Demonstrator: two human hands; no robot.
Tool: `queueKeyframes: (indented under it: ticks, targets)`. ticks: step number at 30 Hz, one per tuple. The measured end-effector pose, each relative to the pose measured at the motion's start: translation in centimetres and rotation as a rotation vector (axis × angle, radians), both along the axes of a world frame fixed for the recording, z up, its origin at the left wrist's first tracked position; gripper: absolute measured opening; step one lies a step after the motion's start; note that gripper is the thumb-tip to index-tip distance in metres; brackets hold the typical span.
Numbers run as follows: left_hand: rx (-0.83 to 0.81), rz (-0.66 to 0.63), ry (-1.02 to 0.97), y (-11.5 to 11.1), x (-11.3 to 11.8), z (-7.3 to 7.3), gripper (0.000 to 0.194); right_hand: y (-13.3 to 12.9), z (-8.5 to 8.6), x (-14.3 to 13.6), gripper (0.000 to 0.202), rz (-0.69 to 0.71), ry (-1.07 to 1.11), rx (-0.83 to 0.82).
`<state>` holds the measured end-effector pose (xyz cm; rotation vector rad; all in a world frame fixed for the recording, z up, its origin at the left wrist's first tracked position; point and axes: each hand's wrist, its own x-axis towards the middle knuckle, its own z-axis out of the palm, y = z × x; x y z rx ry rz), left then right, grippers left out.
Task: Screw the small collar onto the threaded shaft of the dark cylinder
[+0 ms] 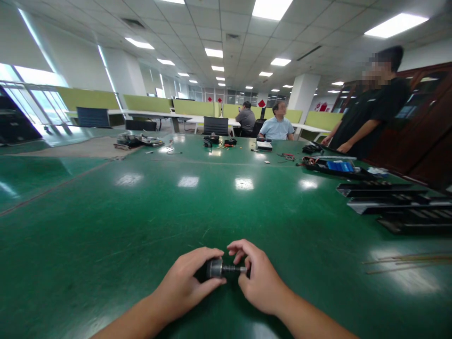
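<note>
My left hand (pixel 189 275) is wrapped round a cylinder with a grey metal collar (pixel 215 269); its rear part is dark and mostly hidden in the palm. From the collar a thin dark ridged shaft (pixel 231 269) points right and ends in a silvery tip (pixel 243 270). My right hand (pixel 256 273) is curled round that tip, thumb below and fingers bent above, with the index finger arched over the shaft. The exact kind of the piece cannot be made out. Both hands are low over the green tabletop (pixel 162 221), near its front.
Black metal channels (pixel 391 205) and thin rods (pixel 406 260) lie at the right. Behind them is a dark tray (pixel 339 167) with blue parts. Loose electronics (pixel 136 140) and a white box (pixel 264 145) are farther back. One person (pixel 374 113) stands at right; two others sit beyond the table.
</note>
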<state>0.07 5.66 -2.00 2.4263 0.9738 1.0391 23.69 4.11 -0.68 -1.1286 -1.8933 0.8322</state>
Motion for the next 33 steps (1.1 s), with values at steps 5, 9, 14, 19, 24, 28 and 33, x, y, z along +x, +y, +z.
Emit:
queueKeyframes:
  ticks: [5, 9, 14, 19, 24, 28, 33]
  targets:
    - [-0.062, 0.003, -0.074, -0.1, 0.1, 0.8, 0.032, -0.3, 1.1, -0.3, 0.052, 0.02, -0.074, 0.006]
    - [-0.073, -0.004, -0.104, 0.0, 0.0, 0.9, 0.032, -0.6, 1.6, -0.5, 0.041, 0.007, -0.083, -0.017]
    - [-0.11, -0.001, -0.103, 0.1, 0.1, 0.6, 0.033, -0.7, 2.0, -0.6, 0.034, -0.001, -0.064, -0.016]
    - [-0.122, -0.007, -0.113, 0.0, 0.0, 0.6, 0.034, -0.7, 1.9, -0.6, 0.027, -0.026, -0.053, 0.005]
    - [-0.118, -0.02, -0.116, 0.0, 0.0, 0.7, 0.033, -0.6, 2.0, -0.7, 0.025, -0.042, -0.055, 0.012]
    - [-0.112, -0.03, -0.112, 0.1, 0.2, 0.6, 0.033, -0.6, 2.1, -0.7, 0.021, -0.029, -0.06, 0.021]
    - [-0.097, -0.031, -0.121, 0.1, 0.2, 0.6, 0.032, -0.6, 2.0, -0.8, 0.017, -0.017, -0.062, 0.029]
